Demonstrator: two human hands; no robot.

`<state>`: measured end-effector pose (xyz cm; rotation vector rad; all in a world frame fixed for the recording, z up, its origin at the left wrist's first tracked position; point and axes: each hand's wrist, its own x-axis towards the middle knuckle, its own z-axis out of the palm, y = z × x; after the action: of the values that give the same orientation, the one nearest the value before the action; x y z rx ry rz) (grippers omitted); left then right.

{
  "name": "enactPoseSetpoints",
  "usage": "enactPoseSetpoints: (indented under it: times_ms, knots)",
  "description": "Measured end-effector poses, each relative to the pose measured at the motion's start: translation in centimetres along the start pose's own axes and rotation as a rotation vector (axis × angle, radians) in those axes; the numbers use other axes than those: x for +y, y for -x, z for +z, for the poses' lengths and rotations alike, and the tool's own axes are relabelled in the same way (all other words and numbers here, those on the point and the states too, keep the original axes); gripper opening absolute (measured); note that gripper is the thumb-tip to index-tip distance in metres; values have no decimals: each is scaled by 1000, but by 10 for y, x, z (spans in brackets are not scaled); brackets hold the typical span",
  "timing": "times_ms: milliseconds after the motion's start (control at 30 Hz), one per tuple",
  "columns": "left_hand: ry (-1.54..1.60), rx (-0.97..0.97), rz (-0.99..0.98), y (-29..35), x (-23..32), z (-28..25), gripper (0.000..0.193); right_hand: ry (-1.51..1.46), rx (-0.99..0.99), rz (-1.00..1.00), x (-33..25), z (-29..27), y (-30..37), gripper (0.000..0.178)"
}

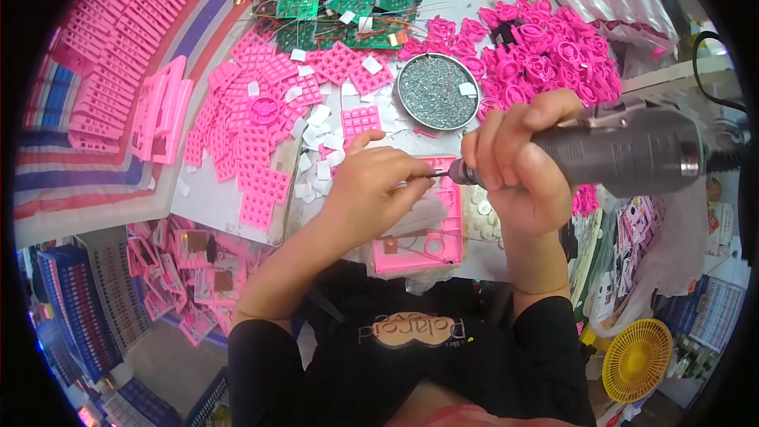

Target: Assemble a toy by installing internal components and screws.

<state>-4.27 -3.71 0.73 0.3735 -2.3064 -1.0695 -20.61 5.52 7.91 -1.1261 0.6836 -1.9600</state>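
Observation:
My right hand is wrapped round a grey electric screwdriver, held level with its bit pointing left. At the tip of the dark screwdriver bit, the thumb and forefinger of my left hand are pinched together. Whatever small piece lies between them is too small to make out. Below both hands a pink plastic housing lies on the table near my body, with thin wires and a small copper-coloured piece inside. My left hand and the tool hide part of it.
Beyond my hands stands a round dish of small screws. Pink keypads and white squares lie left of it. Green circuit boards with wires are piled at the back, pink ring-shaped parts at the back right. Pink housings stand stacked far left.

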Motion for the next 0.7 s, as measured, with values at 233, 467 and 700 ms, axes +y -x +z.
enactPoseSetpoints:
  times_ms: [233, 467, 700]
  knots:
    - [-169, -52, -14, 10, -2, -11, 31, 180, -26, 61, 2, 14, 10, 27]
    - [-354, -19, -100, 78, 2, 0, 64, 60, -128, 99, 13, 0, 28, 29]
    - [-361, 96, -11, 89, -17, 24, 47, 136, -217, 117, 29, 4, 36, 26]
